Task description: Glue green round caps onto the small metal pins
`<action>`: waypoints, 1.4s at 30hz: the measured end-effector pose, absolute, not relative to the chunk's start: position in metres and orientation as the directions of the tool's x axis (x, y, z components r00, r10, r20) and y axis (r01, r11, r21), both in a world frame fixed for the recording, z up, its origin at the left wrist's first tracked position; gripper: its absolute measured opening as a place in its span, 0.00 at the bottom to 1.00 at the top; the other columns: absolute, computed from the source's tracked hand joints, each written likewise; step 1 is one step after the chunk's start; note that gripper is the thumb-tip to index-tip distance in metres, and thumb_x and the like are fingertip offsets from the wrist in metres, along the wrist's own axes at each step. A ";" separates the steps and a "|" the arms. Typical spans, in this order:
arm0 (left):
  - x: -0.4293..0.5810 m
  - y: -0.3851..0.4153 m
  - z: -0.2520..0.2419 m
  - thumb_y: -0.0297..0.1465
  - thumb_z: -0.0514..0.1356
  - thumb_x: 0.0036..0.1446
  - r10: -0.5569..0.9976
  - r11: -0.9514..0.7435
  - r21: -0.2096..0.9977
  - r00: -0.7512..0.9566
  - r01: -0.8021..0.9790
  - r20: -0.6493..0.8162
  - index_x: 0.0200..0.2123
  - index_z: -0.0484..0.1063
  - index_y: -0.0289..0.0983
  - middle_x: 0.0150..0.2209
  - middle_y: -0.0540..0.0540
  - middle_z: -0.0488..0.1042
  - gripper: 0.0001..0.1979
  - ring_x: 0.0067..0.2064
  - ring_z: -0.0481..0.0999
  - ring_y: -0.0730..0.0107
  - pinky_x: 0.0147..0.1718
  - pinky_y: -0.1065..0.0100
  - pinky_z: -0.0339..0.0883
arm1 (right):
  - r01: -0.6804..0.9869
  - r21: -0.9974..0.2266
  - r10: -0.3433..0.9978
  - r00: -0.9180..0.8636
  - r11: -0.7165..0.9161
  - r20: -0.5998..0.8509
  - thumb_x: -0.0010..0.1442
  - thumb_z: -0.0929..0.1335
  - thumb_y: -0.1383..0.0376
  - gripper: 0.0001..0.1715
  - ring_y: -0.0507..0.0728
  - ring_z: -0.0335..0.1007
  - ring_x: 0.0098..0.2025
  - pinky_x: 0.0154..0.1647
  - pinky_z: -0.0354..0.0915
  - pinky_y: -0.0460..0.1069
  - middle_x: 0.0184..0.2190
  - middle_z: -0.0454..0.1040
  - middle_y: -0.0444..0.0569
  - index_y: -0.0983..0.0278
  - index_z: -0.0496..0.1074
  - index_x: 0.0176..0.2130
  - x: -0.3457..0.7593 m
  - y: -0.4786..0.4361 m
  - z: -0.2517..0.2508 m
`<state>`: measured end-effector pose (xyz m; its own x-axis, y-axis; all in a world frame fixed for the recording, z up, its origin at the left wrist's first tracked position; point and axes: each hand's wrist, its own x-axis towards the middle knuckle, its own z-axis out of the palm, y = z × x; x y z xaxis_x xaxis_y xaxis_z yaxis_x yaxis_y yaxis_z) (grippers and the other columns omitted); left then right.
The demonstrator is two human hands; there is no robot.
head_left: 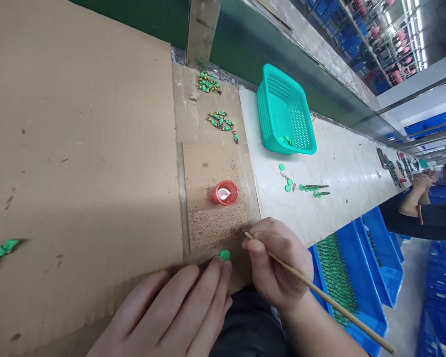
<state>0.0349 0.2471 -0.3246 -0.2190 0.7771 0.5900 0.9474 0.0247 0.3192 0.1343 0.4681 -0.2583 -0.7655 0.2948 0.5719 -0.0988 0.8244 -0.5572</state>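
My right hand (280,260) grips a thin wooden stick (330,302) like a pen, its tip pointing at the cardboard. At the bottom, my left hand (178,310) has its fingers pressed together, with a small green disc (225,255) at the fingertips; the thumb is mostly hidden. Beyond the hands stands a small red cup (226,193) with something pale and shiny inside. Small brown specks (215,225) cover the board between cup and hands.
Small green-and-yellow pieces lie in a pile (208,82) and a looser group (221,120). A turquoise basket (263,109) holds several green discs. Right of it lie loose discs (289,182) and green-topped pieces (314,187). Blue bins (371,297) stand below; a co-worker (431,213) sits farther along.
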 end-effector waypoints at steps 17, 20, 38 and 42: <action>0.036 0.245 -0.319 0.37 0.68 0.80 0.803 0.033 0.375 -0.248 0.926 0.541 0.71 0.83 0.44 0.72 0.45 0.83 0.21 0.68 0.83 0.53 0.78 0.50 0.70 | -0.149 -0.639 0.351 -0.731 0.755 0.585 0.79 0.68 0.74 0.10 0.55 0.75 0.28 0.26 0.77 0.51 0.31 0.79 0.45 0.61 0.77 0.52 0.143 0.448 -0.258; 0.037 0.243 -0.319 0.37 0.68 0.79 0.809 0.029 0.393 -0.253 0.919 0.531 0.70 0.83 0.44 0.72 0.44 0.82 0.21 0.68 0.83 0.52 0.78 0.49 0.70 | -0.150 -0.645 0.325 -0.765 0.750 0.556 0.76 0.69 0.76 0.11 0.55 0.76 0.28 0.26 0.77 0.50 0.31 0.78 0.44 0.60 0.76 0.48 0.146 0.446 -0.259; 0.038 0.243 -0.310 0.35 0.63 0.80 0.826 0.029 0.397 -0.245 0.917 0.507 0.64 0.85 0.41 0.71 0.45 0.82 0.17 0.67 0.81 0.51 0.85 0.48 0.58 | -0.124 -0.659 0.304 -0.813 0.742 0.496 0.70 0.71 0.79 0.15 0.55 0.77 0.30 0.29 0.77 0.50 0.32 0.78 0.44 0.58 0.73 0.45 0.148 0.448 -0.259; 0.037 0.243 -0.311 0.36 0.63 0.80 0.828 0.028 0.402 -0.247 0.915 0.504 0.66 0.84 0.42 0.71 0.46 0.82 0.18 0.67 0.81 0.51 0.87 0.48 0.56 | -0.114 -0.655 0.299 -0.823 0.747 0.484 0.71 0.71 0.78 0.14 0.55 0.77 0.30 0.29 0.78 0.50 0.32 0.78 0.44 0.58 0.73 0.45 0.148 0.448 -0.258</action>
